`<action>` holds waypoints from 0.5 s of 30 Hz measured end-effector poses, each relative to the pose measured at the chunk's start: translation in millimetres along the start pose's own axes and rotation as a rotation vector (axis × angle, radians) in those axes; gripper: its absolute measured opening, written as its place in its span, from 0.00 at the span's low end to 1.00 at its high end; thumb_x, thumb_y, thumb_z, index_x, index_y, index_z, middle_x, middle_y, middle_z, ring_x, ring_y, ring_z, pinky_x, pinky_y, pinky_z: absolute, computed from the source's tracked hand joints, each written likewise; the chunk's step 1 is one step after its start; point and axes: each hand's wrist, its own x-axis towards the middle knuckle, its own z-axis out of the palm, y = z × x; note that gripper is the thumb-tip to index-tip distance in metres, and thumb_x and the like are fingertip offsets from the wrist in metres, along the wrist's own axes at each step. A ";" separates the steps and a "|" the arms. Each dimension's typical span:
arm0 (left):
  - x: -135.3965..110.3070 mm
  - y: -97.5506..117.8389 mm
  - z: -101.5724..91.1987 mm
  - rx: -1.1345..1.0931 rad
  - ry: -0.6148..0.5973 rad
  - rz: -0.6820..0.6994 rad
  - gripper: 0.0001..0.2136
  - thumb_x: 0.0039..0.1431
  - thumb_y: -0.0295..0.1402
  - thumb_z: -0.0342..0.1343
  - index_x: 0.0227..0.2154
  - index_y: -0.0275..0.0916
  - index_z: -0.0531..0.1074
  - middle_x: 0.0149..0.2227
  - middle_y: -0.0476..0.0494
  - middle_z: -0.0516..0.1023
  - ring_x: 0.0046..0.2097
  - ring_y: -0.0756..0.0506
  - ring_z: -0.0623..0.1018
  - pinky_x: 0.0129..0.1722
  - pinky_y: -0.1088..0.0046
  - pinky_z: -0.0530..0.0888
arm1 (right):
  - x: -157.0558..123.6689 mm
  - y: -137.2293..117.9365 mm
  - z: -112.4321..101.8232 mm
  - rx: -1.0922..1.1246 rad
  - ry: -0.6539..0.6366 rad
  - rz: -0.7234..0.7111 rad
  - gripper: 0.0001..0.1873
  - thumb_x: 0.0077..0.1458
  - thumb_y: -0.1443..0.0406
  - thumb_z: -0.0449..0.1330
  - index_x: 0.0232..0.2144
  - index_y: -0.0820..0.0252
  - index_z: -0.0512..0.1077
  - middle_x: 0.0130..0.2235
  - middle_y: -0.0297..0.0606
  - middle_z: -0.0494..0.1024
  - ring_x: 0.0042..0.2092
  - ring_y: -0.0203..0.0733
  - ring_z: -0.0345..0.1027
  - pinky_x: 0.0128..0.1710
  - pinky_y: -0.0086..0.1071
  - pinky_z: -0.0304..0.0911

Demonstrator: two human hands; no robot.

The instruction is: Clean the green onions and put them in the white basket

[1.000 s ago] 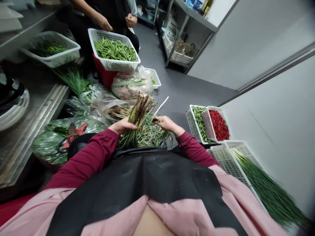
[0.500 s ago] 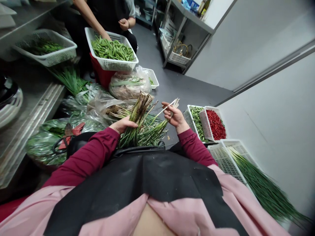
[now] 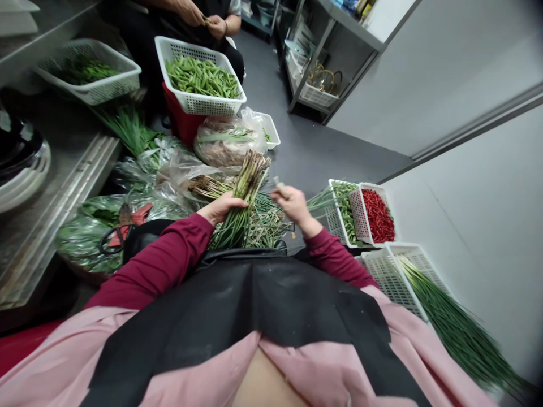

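Note:
My left hand is wrapped round a thick bunch of scallions, its brown, soil-stained root ends pointing up and away from me. To its right, my right hand is closed round a few thin scallions. Their pale ends stick out past the fingers, and their green leaves trail off to the right in a blur. Loose trimmings and leaves lie below and between the two hands. More scallions with brown roots lie beside the bunch, partly covered by clear plastic.
A co-worker's hands are above a basket of green peppers. On the right stand baskets of red chillies and long green scallions. Scissors rest on a bagged bundle of greens at left. A metal shelf runs alongside.
My right hand has turned over and closed round the scallions, whose leaves have swung out to the right. The co-worker's hand has come up out of the pepper basket to meet the other.

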 end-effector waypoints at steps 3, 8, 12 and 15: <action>1.4 -3.7 2.5 0.008 -0.003 0.052 0.17 0.33 0.27 0.65 0.32 0.32 0.75 0.26 0.45 0.78 0.27 0.46 0.77 0.28 0.70 0.75 | -9.0 -0.8 49.9 0.184 -0.185 0.125 0.15 0.43 0.55 0.66 0.24 0.62 0.71 0.24 0.31 0.71 0.27 0.33 0.61 0.31 0.30 0.59; 2.3 -0.4 -3.1 -0.002 0.057 0.020 0.15 0.34 0.29 0.64 0.30 0.31 0.76 0.27 0.40 0.79 0.28 0.44 0.77 0.29 0.67 0.75 | -9.1 12.3 53.4 0.401 -0.072 0.349 0.15 0.45 0.56 0.63 0.26 0.59 0.65 0.18 0.24 0.57 0.20 0.29 0.48 0.21 0.27 0.49; 0.2 9.4 -9.2 -0.015 0.118 0.055 0.12 0.33 0.29 0.64 0.26 0.31 0.75 0.26 0.40 0.79 0.27 0.44 0.77 0.27 0.68 0.75 | -4.5 33.2 21.4 0.204 0.178 0.337 0.12 0.49 0.56 0.59 0.29 0.59 0.65 0.19 0.26 0.59 0.21 0.31 0.51 0.24 0.28 0.52; -2.6 14.4 -13.0 0.034 0.172 0.110 0.12 0.33 0.30 0.64 0.25 0.31 0.76 0.25 0.42 0.78 0.25 0.47 0.75 0.25 0.71 0.73 | 3.0 51.9 -20.4 -0.272 0.398 0.183 0.10 0.54 0.60 0.53 0.32 0.61 0.67 0.28 0.35 0.69 0.30 0.36 0.61 0.34 0.31 0.58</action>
